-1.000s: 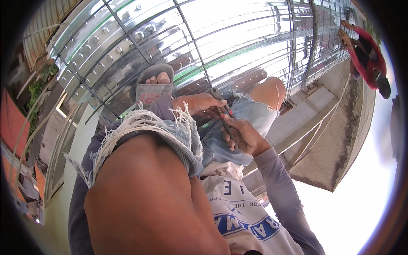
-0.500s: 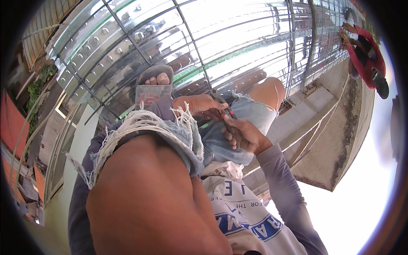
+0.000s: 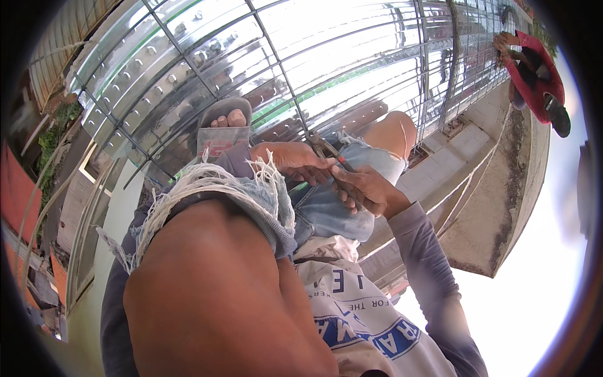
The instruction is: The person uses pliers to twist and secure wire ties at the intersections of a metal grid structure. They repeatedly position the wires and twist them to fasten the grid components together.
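My right hand [image 3: 370,188] is closed around the handles of dark pliers [image 3: 343,164] with a red patch near the pivot. The pliers' head points away from me, next to a rod of the steel wire mesh [image 3: 271,51]. Just left of the pliers, my left hand [image 3: 292,157] has its fingers curled and its thumb toward the tool. What those fingers hold, if anything, is hidden. Both hands are between my bent knees, in front of my frayed denim shorts [image 3: 326,210].
Shiny silver sheeting [image 3: 151,85] with green strips lies under the mesh. My sandalled foot [image 3: 227,122] rests there. A concrete ledge [image 3: 496,207] with a rope [image 3: 468,182] runs along the right. Farther off, another person in red [image 3: 543,78] crouches with hands at the mesh.
The whole view has shifted slightly left. The pliers' head shows more plainly beside the mesh rod, and my right thumb has come a little closer to my left. My right grip stays.
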The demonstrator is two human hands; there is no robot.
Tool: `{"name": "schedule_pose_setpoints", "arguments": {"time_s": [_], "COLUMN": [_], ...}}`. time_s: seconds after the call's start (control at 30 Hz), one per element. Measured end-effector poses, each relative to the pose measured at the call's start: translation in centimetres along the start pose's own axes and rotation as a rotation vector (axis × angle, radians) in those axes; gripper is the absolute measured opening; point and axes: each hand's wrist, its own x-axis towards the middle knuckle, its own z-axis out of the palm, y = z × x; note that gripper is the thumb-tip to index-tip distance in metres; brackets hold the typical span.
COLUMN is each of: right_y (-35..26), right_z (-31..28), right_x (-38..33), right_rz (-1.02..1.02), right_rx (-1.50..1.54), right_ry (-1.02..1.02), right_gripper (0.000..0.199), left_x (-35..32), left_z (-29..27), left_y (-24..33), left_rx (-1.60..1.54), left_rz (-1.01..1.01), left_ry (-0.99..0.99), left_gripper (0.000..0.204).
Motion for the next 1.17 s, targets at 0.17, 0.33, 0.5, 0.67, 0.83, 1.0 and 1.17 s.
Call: {"name": "schedule_pose_setpoints", "arguments": {"time_s": [0.17,0.33,0.5,0.67,0.83,1.0,1.17], "right_y": [-0.9,-2.7,-2.1,-1.4,-0.7,0.0,-3.7], "right_z": [1.2,1.6,0.7,0.4,1.5,-2.0,2.5], "right_x": [-1.3,-2.4,-1.2,-0.9,-1.2,0.4,-1.2], "right_rz": [0.007,-0.496,-0.175,0.081,-0.442,0.091,-0.433], "right_rx": [0.146,-1.113,-0.719,0.183,-0.716,0.617,0.128], "right_ry": [-0.09,0.574,0.29,-0.174,0.351,-0.463,-0.183], "right_gripper": [0.036,0.034,0.033,0.026,0.033,0.039,0.082], "left_x": [1.3,0.5,0.0,-4.8,-12.4,-15.8,-16.6], "left_z": [-1.0,-0.7,-1.2,-3.2,-4.6,-6.4,-9.0], "left_y": [-1.8,-0.5,0.4,4.0,6.2,7.4,5.8], "left_rx": [-0.031,0.002,0.207,0.19,0.106,0.094,-0.008], "left_rz": [-0.036,0.061,-0.076,0.169,0.552,0.714,0.764], "left_ry": [0.022,0.077,-0.005,0.043,0.463,0.806,0.93], "left_gripper": [0.074,0.072,0.065,0.06,0.054,0.053,0.062]}}
